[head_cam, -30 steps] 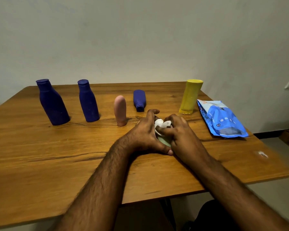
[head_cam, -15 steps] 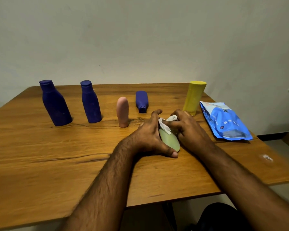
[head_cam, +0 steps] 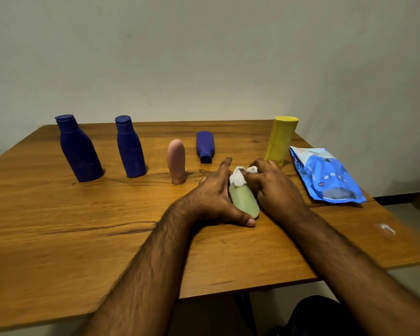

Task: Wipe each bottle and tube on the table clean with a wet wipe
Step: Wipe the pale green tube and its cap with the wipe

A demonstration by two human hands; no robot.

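At the center of the frame, a pale green tube (head_cam: 244,201) is lying on the wooden table (head_cam: 58,238), smooth and matte, its far end covered by a crumpled white wet wipe (head_cam: 239,177). The left hand (head_cam: 216,197) is cupping the tube's left side, thumb curled under its near end. The right hand (head_cam: 274,187) is pinching the wipe against the tube. Across the upper half are standing two dark blue bottles (head_cam: 79,149) (head_cam: 130,146), one pink tube (head_cam: 176,161) and one yellow tube (head_cam: 280,140); one small blue bottle (head_cam: 205,146) is lying flat. One blue wipe packet (head_cam: 325,175) is lying at right.
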